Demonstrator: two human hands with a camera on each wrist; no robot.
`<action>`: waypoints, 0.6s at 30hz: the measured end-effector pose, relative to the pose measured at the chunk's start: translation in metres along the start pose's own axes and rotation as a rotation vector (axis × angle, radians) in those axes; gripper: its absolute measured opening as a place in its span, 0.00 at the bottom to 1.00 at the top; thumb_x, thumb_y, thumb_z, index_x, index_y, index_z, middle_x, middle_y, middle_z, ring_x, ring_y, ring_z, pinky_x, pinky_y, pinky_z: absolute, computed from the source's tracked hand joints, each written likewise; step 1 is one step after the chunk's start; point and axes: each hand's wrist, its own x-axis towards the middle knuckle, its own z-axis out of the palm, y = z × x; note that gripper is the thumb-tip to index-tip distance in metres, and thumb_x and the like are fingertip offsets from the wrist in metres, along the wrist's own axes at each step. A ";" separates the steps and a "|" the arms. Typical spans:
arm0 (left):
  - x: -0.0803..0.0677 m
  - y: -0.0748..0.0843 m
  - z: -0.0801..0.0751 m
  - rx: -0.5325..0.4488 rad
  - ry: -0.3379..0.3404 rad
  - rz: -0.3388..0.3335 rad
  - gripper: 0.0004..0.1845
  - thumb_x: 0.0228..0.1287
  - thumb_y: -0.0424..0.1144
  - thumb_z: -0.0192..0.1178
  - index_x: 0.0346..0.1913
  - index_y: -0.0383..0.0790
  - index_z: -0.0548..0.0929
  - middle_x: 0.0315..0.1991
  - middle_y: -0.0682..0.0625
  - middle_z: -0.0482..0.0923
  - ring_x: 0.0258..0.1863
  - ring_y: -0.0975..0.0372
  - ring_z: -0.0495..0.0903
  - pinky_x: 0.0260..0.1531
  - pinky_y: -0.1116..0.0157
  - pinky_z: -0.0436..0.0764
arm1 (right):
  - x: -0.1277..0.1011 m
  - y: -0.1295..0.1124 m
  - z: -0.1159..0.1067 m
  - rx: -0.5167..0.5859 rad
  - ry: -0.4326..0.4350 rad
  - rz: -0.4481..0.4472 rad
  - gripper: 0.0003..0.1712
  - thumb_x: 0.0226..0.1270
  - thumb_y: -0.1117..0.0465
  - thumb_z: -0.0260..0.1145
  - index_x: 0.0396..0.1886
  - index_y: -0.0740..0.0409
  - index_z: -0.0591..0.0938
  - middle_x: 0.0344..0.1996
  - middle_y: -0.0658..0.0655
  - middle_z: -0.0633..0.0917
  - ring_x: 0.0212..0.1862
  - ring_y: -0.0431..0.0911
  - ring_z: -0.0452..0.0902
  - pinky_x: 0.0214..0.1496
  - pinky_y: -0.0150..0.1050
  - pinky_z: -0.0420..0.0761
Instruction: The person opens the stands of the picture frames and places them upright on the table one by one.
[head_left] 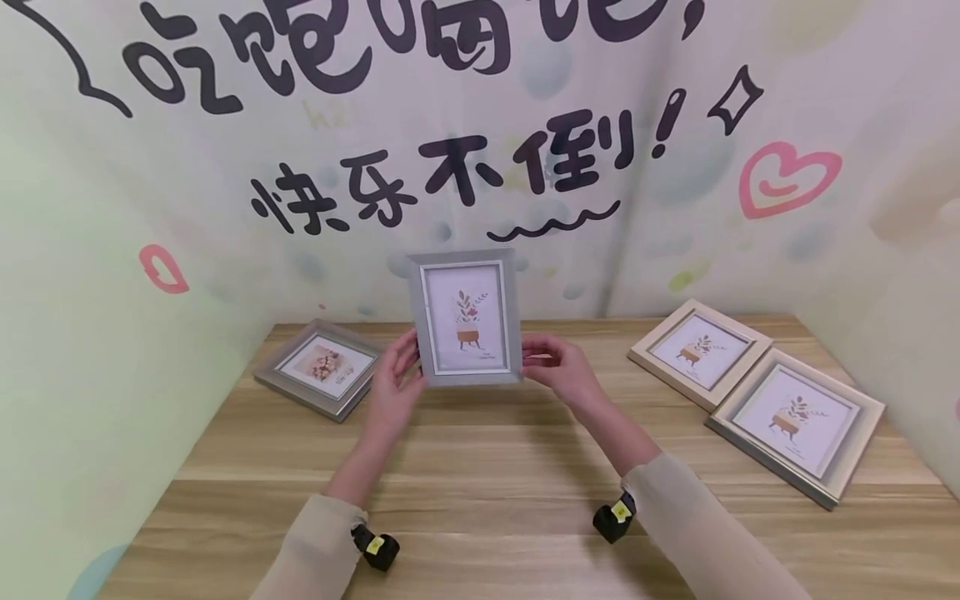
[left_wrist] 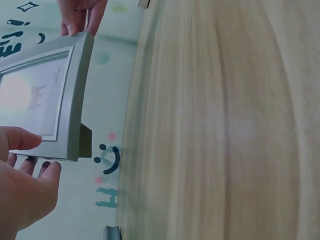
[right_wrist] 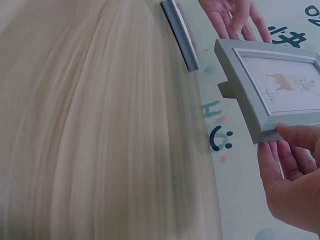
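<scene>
Both hands hold up a grey picture frame [head_left: 467, 379] with a potted-plant print, upright over the back of the wooden table. At its left side is my left hand [head_left: 395, 379]; in the left wrist view its thumb [left_wrist: 22, 139] lies over the front border, the other fingers beside and behind the edge. My right hand [head_left: 562, 367] grips the opposite side, and the right wrist view shows its thumb [right_wrist: 297, 136] on the border with fingers below. A stand flap [left_wrist: 86, 141] juts from the frame's back.
A grey-brown frame [head_left: 273, 375] with a floral picture lies at the table's back left. To the right lie a cream frame [head_left: 648, 354] and a larger champagne-coloured frame [head_left: 866, 417], edges close together. A wall with painted lettering [head_left: 457, 167] rises behind the wooden table [head_left: 480, 492].
</scene>
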 end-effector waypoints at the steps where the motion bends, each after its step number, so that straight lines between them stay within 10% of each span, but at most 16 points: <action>1: 0.000 0.000 0.001 -0.005 -0.014 0.002 0.39 0.60 0.15 0.52 0.75 0.38 0.62 0.75 0.39 0.63 0.74 0.46 0.63 0.74 0.48 0.65 | 0.000 0.001 -0.001 -0.011 0.006 0.003 0.24 0.62 0.77 0.66 0.59 0.72 0.77 0.54 0.72 0.81 0.48 0.47 0.83 0.49 0.26 0.84; 18: 0.002 -0.003 0.015 0.092 -0.132 -0.095 0.45 0.59 0.16 0.52 0.79 0.41 0.54 0.78 0.40 0.54 0.77 0.44 0.57 0.75 0.47 0.61 | 0.001 0.024 -0.008 -0.204 0.027 -0.049 0.19 0.60 0.78 0.66 0.51 0.68 0.77 0.49 0.68 0.83 0.52 0.58 0.84 0.52 0.40 0.87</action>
